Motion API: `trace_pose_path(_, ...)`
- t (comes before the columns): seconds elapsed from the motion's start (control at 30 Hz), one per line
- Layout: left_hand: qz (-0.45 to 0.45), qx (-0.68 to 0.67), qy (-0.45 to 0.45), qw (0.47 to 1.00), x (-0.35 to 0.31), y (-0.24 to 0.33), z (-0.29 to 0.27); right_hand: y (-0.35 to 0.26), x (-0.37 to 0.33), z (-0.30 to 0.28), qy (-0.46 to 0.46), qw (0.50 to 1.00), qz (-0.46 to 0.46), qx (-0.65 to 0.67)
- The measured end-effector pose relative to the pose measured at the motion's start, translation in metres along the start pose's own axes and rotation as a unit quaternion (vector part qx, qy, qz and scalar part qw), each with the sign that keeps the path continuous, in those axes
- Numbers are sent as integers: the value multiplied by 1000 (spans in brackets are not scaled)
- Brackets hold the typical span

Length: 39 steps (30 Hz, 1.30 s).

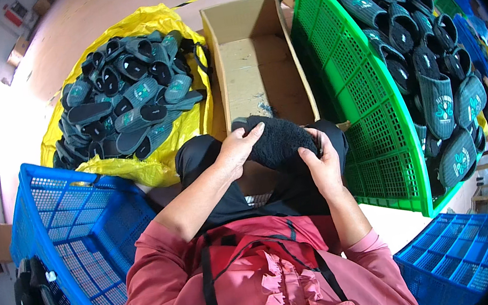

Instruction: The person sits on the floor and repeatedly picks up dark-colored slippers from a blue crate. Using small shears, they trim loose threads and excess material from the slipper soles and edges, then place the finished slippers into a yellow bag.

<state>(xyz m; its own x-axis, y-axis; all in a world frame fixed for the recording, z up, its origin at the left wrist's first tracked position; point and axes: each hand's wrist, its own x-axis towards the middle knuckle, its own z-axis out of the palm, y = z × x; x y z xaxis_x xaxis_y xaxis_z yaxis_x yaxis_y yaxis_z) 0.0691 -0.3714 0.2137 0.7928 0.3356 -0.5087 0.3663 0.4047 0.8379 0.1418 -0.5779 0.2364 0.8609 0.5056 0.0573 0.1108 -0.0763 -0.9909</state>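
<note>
Over my lap I hold a dark slipper (281,142) with a black fleecy surface facing up. My left hand (244,147) grips its left end, thumb laid on top. At its right end my right hand (324,164) pinches the edge between thumb and fingers. The slipper's underside is hidden. Just beyond it stands a long open cardboard box (256,65), with dark scraps of lint on its bottom.
A yellow sack (161,168) heaped with grey slippers (134,96) lies at the far left. On the right, a tall green crate (360,87) is full of similar slippers (444,100). Blue crates (51,213) flank me; black slippers (45,302) are at lower left.
</note>
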Motion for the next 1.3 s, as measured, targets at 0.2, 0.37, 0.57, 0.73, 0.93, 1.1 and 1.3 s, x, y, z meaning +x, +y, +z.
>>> trace_pose_path(0.2,-103,-74,29,991,-38,-21,-19,-24,3,30,-98,983,26,-153)
trace_pose_path(0.37,-175,-174,-25,969,-71,-3,-68,-52,-24,72,-233,956,-19,-179)
trace_pose_path(0.57,-80,-84,33,993,-72,7,-88,-31,-20,102,-257,953,-21,-158)
trace_pose_path(0.73,73,110,153,979,-58,-5,-81,-3,-14,121,-223,969,36,-100)
trace_pose_path(0.93,304,468,294,776,-60,-7,-78,14,7,140,-193,973,128,-3)
trace_pose_path(1.1,282,373,389,794,-65,-32,-85,14,14,147,-175,941,246,155)
trace_pose_path(1.3,73,-124,70,987,-99,-48,-102,18,25,140,-169,906,302,242)
